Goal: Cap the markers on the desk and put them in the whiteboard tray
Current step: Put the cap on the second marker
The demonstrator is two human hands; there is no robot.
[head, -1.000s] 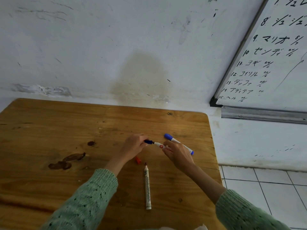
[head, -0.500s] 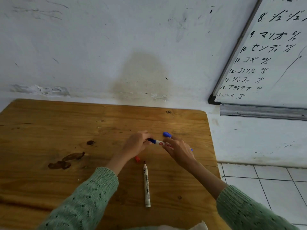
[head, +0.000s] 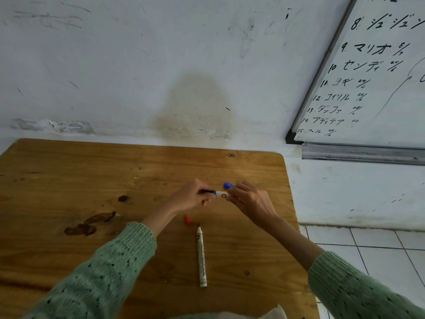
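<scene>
Over desk (head: 69, 180) | left hand (head: 190, 196) pinches cap | right hand (head: 250, 201) grips blue marker (head: 222, 194)

Desk (head: 69, 180) varnished wood, stained; sleeve (head: 110, 272) knitted wool; tray (head: 358, 154) dull metal.

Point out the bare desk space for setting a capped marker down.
Free: the left desk beyond the dark stains, and the back strip along the wall. Crowded: the middle, around both hands, the orange cap and uncapped marker.
</scene>
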